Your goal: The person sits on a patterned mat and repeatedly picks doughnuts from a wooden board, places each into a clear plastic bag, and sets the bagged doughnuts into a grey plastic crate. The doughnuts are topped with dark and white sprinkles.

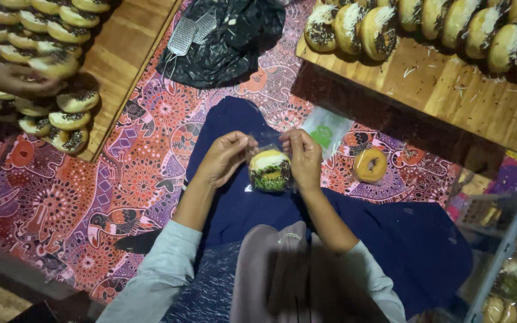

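Note:
My left hand [224, 157] and my right hand [302, 158] each pinch the top of a clear plastic bag [268, 141] over my lap. Inside the bag hangs a doughnut [270, 170] with green and dark sprinkles and a pale top. Both hands are closed on the bag's upper edges, one at each side. A plain glazed doughnut [370, 164] lies on the patterned mat just right of my right hand. Beside it lies a small plastic packet with a green print [326, 130].
A wooden board [462, 90] at top right carries several topped doughnuts [354, 27]. Another board [124, 54] at top left holds more doughnuts, with another person's hand [13, 79] over them. A black plastic bag [228, 36] and metal grater [184, 36] lie at the top. A basket [510, 239] sits at right.

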